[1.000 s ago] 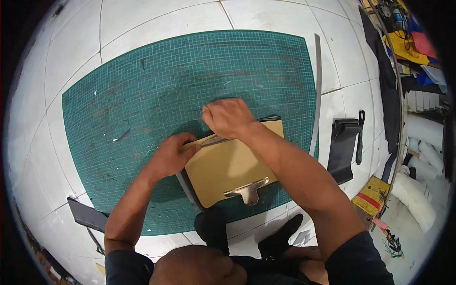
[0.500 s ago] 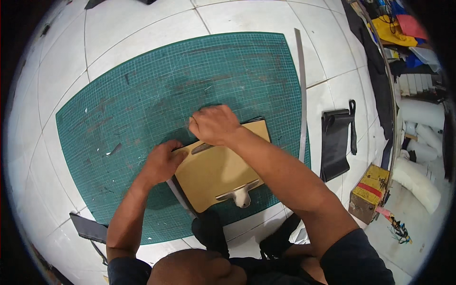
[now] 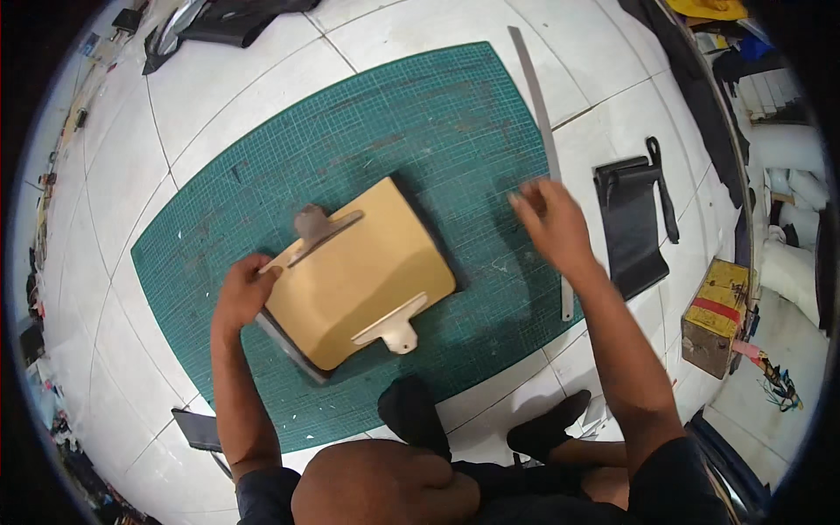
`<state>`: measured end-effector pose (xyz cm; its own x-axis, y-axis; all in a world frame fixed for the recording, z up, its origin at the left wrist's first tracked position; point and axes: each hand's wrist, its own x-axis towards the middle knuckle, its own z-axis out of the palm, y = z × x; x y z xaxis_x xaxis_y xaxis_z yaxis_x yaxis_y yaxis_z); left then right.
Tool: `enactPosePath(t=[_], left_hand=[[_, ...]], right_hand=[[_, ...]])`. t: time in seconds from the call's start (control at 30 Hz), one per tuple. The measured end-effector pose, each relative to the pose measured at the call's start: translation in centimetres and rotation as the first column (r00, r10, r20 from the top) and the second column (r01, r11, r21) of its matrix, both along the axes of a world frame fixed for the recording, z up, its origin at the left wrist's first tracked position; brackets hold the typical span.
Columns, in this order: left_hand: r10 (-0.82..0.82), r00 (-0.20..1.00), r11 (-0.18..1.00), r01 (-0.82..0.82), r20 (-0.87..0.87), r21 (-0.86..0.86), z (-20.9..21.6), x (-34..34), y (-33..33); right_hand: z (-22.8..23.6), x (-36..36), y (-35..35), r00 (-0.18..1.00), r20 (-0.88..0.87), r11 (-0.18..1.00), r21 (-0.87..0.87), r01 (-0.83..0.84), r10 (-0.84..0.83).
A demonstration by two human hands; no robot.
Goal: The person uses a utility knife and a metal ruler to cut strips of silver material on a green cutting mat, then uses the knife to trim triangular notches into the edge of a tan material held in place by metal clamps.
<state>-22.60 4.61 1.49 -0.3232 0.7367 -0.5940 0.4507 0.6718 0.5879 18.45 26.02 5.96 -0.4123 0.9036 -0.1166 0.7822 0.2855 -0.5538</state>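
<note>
I see a tan board [image 3: 359, 280] lying on the middle of the green cutting mat [image 3: 367, 122]. The left hand [image 3: 242, 293] pinches its corner, thumb on top. Over the mat's right edge, the right hand [image 3: 556, 223] has loose, parted fingers, with nothing in them that I can see. A hard left-hand tug could twist the board and wrinkle the dark sheet [image 3: 435, 232] peeking out underneath. The board looks flat and smooth; two metal bulldog clips [image 3: 398, 332] bite its edges.

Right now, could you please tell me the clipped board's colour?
The clipped board is yellowish tan, best seen in the head view.
</note>
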Motion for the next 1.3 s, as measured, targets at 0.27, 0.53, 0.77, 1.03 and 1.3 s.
enactPosePath(t=[0.27, 0.53, 0.77, 1.03, 1.3], left_hand=[[-0.171, 0.959, 0.761, 0.273, -0.224, 0.589, 1.2, 12.8, 4.5], [-0.365, 0.765, 0.817, 0.536, -0.531, 0.211, -1.7, 16.6, 9.6], [-0.415, 0.726, 0.853, 0.520, -0.549, 0.043, -0.6, 17.8, 10.9], [-0.387, 0.732, 0.843, 0.527, -0.561, 0.105, -1.3, 16.8, 9.5], [-0.397, 0.753, 0.847, 0.521, -0.524, 0.108, -1.0, 16.7, 9.8]], right_hand=[[-6.4, 13.4, -8.7, 0.941, 0.172, 0.955, 0.111, 0.275, -0.291], [-7.6, 12.2, -9.7, 0.870, 0.167, 0.877, 0.226, 0.425, -0.464], [-8.9, 14.7, -8.6, 0.890, 0.036, 0.882, -0.122, 0.455, -0.454], [-4.4, 9.5, -17.8, 0.874, -0.195, 0.885, -0.242, 0.397, -0.445], [-6.6, 6.8, -24.9, 0.935, -0.272, 0.950, -0.273, 0.152, -0.228]])
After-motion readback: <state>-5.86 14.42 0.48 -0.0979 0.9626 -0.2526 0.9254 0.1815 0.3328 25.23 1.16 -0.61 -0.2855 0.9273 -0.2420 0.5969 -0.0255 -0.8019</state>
